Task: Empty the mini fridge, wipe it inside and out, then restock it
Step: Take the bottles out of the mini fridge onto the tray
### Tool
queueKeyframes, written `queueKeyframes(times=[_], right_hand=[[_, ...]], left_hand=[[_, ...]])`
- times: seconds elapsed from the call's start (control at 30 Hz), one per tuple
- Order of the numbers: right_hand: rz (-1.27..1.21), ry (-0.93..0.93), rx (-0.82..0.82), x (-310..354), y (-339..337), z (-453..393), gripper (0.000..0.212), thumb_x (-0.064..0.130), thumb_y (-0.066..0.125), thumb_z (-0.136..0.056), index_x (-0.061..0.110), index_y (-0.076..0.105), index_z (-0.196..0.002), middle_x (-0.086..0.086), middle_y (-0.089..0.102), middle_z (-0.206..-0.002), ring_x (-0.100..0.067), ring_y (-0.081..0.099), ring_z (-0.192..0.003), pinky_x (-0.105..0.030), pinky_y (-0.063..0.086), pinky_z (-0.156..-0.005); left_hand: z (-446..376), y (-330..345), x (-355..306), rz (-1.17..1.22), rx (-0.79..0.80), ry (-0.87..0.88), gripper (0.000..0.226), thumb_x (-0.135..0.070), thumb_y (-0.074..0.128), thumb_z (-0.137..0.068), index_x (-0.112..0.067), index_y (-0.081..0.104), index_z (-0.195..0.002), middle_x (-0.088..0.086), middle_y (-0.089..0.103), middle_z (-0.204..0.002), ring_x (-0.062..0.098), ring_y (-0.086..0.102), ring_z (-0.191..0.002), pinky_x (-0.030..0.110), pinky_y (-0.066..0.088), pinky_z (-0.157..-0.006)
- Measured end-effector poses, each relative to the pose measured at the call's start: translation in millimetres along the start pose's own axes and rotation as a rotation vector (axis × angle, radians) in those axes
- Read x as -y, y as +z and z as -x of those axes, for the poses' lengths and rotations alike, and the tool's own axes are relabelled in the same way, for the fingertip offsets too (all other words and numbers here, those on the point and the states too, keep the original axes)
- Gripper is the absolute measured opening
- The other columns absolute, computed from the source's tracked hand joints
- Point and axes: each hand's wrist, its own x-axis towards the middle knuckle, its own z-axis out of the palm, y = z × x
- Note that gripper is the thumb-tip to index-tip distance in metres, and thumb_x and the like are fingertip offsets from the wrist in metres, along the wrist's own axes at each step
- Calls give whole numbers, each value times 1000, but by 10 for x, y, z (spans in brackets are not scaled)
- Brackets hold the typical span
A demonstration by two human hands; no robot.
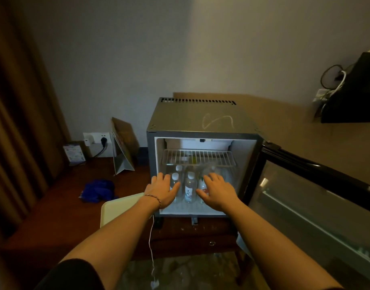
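A grey mini fridge [200, 118] stands on a dark wooden table [60, 206], its glass door [305, 195] swung open to the right. Inside, a white wire shelf [198, 156] sits above several clear water bottles [190, 188] with white caps standing on the fridge floor. My left hand [162, 190] reaches in with fingers spread, just in front of the left bottle. My right hand [216, 190] is also spread, in front of the right bottles. Neither hand grips anything.
A crumpled blue cloth [99, 190] lies on the table left of the fridge. A pale tray [119, 208] sits under my left forearm. A tent card [122, 149], a wall socket [98, 141] and a small box [74, 153] stand at the back left.
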Motion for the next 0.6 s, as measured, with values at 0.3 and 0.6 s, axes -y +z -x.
queueKeyframes(times=[0.3, 0.6], right_hand=[[6, 36, 61, -286, 374, -419, 58, 59, 39, -101, 16, 47, -138, -11, 48, -139, -32, 49, -123, -45, 50, -92], [-115, -27, 52, -499, 743, -877, 66, 56, 42, -101, 21, 22, -154, -7, 14, -164, -36, 30, -144, -52, 42, -107]], left_hand=[[-312, 324, -113, -1, 36, -42, 63, -58, 30, -100, -12, 39, -142, 18, 42, -143, 35, 40, -132, 47, 42, -105], [-660, 793, -142, -46, -56, -28, 69, -60, 31, -98, -14, 25, -149, 13, 24, -150, 37, 19, -139, 51, 30, -113]])
